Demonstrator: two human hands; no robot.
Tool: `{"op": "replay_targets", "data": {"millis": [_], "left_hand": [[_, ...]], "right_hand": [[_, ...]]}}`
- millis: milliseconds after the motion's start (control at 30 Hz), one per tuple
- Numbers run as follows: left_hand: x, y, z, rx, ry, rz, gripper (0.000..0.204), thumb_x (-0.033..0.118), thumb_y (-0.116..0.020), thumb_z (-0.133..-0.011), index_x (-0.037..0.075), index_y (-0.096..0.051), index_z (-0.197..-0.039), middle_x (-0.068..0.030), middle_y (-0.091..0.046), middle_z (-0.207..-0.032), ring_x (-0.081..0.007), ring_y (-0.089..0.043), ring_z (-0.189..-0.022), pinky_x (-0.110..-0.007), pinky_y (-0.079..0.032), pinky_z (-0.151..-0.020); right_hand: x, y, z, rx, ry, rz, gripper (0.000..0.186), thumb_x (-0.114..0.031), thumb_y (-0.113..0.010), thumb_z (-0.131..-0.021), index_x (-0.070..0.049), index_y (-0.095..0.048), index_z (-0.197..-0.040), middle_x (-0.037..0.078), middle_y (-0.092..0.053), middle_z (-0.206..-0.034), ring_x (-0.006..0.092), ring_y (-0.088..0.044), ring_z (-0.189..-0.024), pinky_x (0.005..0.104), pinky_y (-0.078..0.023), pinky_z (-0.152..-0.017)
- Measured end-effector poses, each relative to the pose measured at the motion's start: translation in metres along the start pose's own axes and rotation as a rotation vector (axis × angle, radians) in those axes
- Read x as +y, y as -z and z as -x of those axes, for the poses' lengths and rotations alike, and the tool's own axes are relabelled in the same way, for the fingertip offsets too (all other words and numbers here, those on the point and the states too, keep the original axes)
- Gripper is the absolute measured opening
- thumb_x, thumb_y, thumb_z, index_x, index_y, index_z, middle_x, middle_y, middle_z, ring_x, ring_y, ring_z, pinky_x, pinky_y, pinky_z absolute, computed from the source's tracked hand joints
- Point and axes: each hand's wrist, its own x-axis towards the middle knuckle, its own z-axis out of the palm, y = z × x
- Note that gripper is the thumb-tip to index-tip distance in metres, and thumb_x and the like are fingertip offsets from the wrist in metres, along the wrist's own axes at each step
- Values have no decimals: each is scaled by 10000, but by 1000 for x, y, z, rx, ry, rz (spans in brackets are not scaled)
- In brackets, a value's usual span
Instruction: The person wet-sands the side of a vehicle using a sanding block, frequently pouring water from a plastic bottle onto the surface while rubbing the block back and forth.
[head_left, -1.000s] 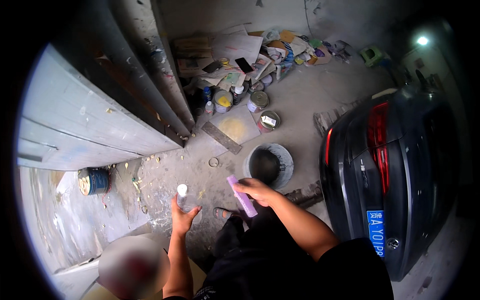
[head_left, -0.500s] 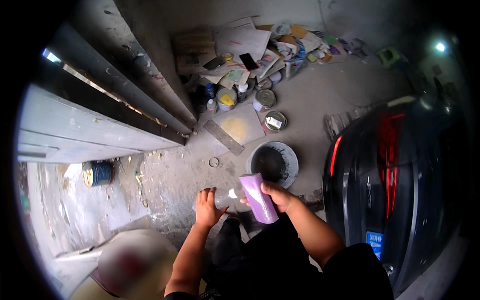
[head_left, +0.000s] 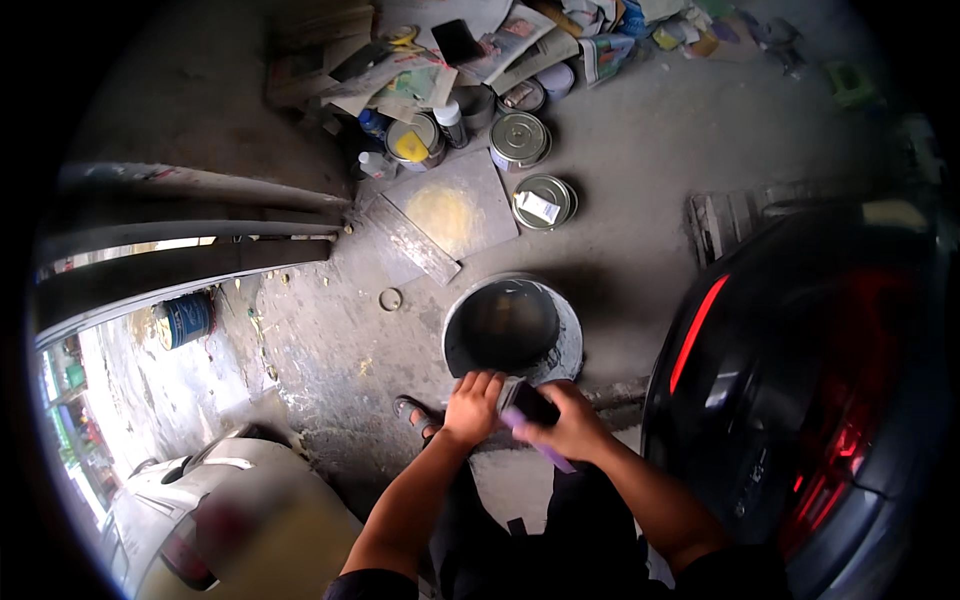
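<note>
In my right hand (head_left: 570, 425) is a purple block (head_left: 552, 456), tilted, with a dark sheet or face (head_left: 535, 402) turned upward. My left hand (head_left: 474, 408) is closed beside the block's far end, fingers bent. A greyish edge shows between the two hands; whether my left hand grips this or something else is hidden. Both hands are just over the near rim of a round grey bucket (head_left: 571, 345), which contains dark liquid.
Beyond the bucket are a stained board (head_left: 490, 195) with a flat strip (head_left: 412, 238) on it, a tape ring (head_left: 390, 299) and lidded cans (head_left: 520, 138). A dark car (head_left: 740, 400) stands at right, a white vehicle (head_left: 245, 455) at lower left. Newspapers (head_left: 515, 45) lie at the back.
The purple block has turned, bringing its dark side up. My hands have come together near the bucket. The clear bottle formerly in my left hand no longer shows. The view has shifted.
</note>
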Motion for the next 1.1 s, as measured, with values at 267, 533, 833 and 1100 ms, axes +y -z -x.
{"op": "replay_targets", "data": {"millis": [267, 533, 833, 1100], "left_hand": [[-80, -102, -67, -444, 159, 336, 763, 260, -874, -681, 95, -531, -1342, -162, -580, -1365, -373, -541, -1289, -412, -445, -1081], [-148, -241, -109, -243, 840, 515, 1012, 373, -891, -651, 22, -381, -1452, -228, -640, -1277, -384, -634, -1181, -419, -514, -1000], [-193, -366, -155, -333, 893, 306, 1126, 527, -790, -749, -12, -207, -1548, -267, -605, -1339, -386, -631, -1193, -437, -522, -994], [-330, -505, -119, -516, 564, -103, 877, 512, -679, -867, -54, -377, -1466, -250, -589, -1366, -383, -613, -1231, -431, -510, -1033]], "right_hand": [[94, 58, -28, -367, 658, 875, 669, -343, -825, -766, 24, -588, -1273, 146, -340, -1538, 403, -466, -1307, 464, -461, -1069], [185, 14, -99, 234, 692, 399, 741, -380, -854, -750, -7, -581, -1330, 220, -378, -1495, 387, -534, -1270, 478, -490, -1039], [246, -8, -118, 406, 653, 548, 590, -459, -763, -834, -95, -644, -1283, 197, -483, -1408, 342, -610, -1193, 415, -551, -962], [239, -21, -138, 514, 679, 669, 543, -571, -623, -935, -84, -699, -1163, 191, -551, -1308, 326, -644, -1115, 403, -572, -910]]}}
